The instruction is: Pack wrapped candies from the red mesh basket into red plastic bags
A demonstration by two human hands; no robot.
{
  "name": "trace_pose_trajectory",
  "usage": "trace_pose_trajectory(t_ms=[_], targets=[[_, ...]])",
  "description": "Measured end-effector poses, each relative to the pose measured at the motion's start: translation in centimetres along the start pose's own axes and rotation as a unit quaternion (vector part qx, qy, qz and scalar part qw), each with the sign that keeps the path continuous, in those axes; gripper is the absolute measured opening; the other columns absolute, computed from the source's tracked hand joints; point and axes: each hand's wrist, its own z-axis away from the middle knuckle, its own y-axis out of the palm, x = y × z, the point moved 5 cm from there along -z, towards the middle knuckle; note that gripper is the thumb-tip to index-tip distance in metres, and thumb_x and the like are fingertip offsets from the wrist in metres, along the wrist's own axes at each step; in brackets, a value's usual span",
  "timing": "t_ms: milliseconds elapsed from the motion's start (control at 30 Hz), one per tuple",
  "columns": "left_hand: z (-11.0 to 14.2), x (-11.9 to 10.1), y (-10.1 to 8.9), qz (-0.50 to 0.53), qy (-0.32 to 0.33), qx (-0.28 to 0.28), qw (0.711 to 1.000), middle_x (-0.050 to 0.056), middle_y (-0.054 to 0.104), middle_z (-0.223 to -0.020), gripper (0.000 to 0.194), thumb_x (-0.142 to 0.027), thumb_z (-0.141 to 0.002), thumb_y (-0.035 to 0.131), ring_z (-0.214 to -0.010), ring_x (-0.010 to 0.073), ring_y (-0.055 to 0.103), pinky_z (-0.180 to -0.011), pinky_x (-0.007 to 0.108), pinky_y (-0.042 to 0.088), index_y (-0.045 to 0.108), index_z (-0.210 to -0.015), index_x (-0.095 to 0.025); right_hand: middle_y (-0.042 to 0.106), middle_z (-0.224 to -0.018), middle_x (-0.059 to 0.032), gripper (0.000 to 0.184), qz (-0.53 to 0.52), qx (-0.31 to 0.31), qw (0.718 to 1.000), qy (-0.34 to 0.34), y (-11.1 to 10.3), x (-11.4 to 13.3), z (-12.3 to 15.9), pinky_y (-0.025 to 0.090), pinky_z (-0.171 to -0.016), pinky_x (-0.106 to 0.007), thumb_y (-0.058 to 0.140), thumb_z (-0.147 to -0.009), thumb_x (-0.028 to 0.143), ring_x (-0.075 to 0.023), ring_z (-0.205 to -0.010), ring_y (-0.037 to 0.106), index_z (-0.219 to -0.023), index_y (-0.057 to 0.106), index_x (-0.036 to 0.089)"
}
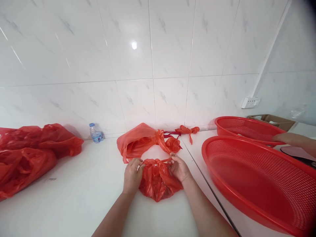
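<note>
A small red plastic bag (158,184) lies on the white table in front of me, gathered at its top. My left hand (133,174) pinches the left end of the gathered top. On the other side, my right hand (179,167) grips a twisted strip of the same bag between thumb and fingers. What the bag contains, if anything, I cannot make out. Just beyond it lies another red plastic bag (137,141), its mouth slack, with crumpled red plastic (172,144) at its right end.
Large red plastic bags (37,151) are heaped at the left, near a water bottle (95,133). On the right stand a big red basket (247,184) and a second one (243,122), where another person's hand (287,137) reaches in. Behind are a cardboard box (278,121) and a knotted red bag (189,130).
</note>
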Motion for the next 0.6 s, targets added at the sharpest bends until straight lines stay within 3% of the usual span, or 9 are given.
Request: trace_pose_trajectory(t_ms=[100,267,400,500,600], targets=[[1.1,1.1,-2.4,-0.104,0.057,0.023,0.993,0.002,0.062,-0.078,0.019,-0.024,-0.088,0.043,-0.073,0.019,0.056,-0.071,0.033,0.041,0.048,-0.07,-0.022,0.033,-0.044,0.0117,0.019,0.014,-0.03,0.999,-0.037,-1.2,1.1,0.0,0.039,-0.047,-0.018,0.065,-0.064,0.018,-0.0061,-0.041,0.038,-0.074,0.049,0.022],[4.0,2.8,-6.3,-0.182,0.0,0.044,0.982,0.0,0.058,-0.072,0.02,-0.028,-0.09,0.04,-0.066,0.0184,0.053,-0.062,0.029,0.037,0.047,-0.072,-0.023,0.025,-0.043,0.012,0.016,0.11,-0.052,0.99,-0.075,-1.9,2.0,0.7,0.037,-0.047,-0.02,0.062,-0.067,0.028,-0.0077,-0.041,0.03,-0.075,0.049,0.023],[6.5,3.4,-8.1,-0.157,-0.084,0.033,0.984,-0.002,0.057,-0.069,0.02,-0.032,-0.089,0.039,-0.062,0.0166,0.052,-0.059,0.028,0.038,0.046,-0.072,-0.023,0.037,-0.049,0.0101,0.018,0.258,-0.047,0.962,-0.079,-1.1,1.3,1.6,0.037,-0.05,-0.023,0.062,-0.065,0.03,-0.0079,-0.043,0.035,-0.079,0.055,0.021],[8.0,3.9,-9.1,-0.132,-0.125,0.002,0.983,-0.003,0.056,-0.067,0.021,-0.035,-0.088,0.039,-0.06,0.0159,0.053,-0.057,0.027,0.041,0.047,-0.072,-0.023,0.052,-0.06,0.0053,0.018,0.376,-0.063,0.918,-0.109,-0.5,1.0,2.7,0.04,-0.058,-0.026,0.062,-0.065,0.031,-0.0122,-0.056,0.049,-0.079,0.057,0.02],[8.8,4.0,-9.9,-0.127,-0.125,-0.044,0.983,0.003,0.063,-0.087,0.017,-0.034,-0.087,0.042,-0.083,0.0198,0.06,-0.071,0.032,0.047,0.054,-0.085,-0.022,0.064,-0.089,-0.0023,0.023,0.472,-0.087,0.865,-0.149,-0.1,0.7,4.0,0.042,-0.076,-0.029,0.057,-0.069,0.032,-0.019,-0.083,0.057,-0.088,0.061,0.021]])
